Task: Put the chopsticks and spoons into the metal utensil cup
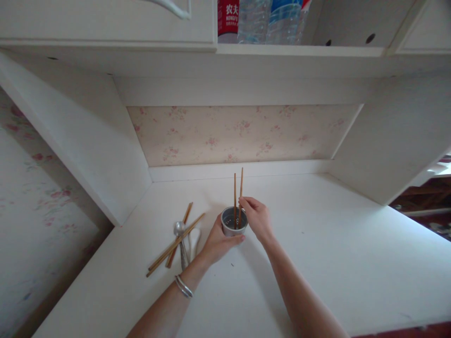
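A grey metal utensil holder [229,232] with small holes in its bottom is on the white counter. My left hand [218,239] is wrapped round its left and front side. Two wooden chopsticks [235,195] stand in it, nearly upright. Closed at the holder's right rim, my right hand [256,215] pinches the right-hand chopstick [241,183] partway up its length. Left of my left hand, more chopsticks [176,244] lie crossed in a loose pile. Among them are a metal spoon [180,228] and a white spoon [193,239], both partly hidden.
The white counter [317,253] has side panels left and right and a low ledge [239,170] at the back. Overhead, a cabinet shelf [303,50] holds plastic bottles [254,21] and a red package [228,19]. A cabinet door [105,23] hangs at upper left.
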Available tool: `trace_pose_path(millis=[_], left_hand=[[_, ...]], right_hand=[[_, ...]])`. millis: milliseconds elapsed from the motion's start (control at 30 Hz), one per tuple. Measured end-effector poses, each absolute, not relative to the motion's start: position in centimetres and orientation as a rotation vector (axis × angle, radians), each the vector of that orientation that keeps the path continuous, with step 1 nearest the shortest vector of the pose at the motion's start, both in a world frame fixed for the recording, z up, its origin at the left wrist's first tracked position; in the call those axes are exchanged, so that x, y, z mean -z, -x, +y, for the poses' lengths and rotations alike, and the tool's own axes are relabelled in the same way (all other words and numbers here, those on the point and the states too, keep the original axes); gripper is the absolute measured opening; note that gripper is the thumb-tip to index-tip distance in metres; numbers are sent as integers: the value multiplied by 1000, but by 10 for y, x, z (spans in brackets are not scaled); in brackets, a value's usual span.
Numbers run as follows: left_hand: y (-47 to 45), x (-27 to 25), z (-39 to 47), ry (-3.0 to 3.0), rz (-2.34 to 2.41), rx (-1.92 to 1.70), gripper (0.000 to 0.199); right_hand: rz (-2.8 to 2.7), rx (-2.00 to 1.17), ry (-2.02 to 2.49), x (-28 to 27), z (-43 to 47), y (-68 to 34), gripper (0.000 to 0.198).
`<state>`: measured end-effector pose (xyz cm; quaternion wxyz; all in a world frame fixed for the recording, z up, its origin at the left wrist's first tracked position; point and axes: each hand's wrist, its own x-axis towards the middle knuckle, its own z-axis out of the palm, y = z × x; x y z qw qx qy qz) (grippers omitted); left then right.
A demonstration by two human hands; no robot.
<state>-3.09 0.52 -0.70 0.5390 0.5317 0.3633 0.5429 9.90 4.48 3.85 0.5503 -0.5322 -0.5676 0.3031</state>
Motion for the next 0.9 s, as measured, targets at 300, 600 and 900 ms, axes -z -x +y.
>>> trace_pose_path(millis=[300,600,900], left_hand=[[32,7,5,-1290,896,-1297,72],[32,6,4,-1288,881,-1294,73],[31,10,5,-1292,878,-1314,74]], right_hand=[[-1422,-743,1284,-28,41,-97,30],[-1387,-764,1297,-25,42,-98,34],[-1416,-837,1237,-23,41,-101,28]])
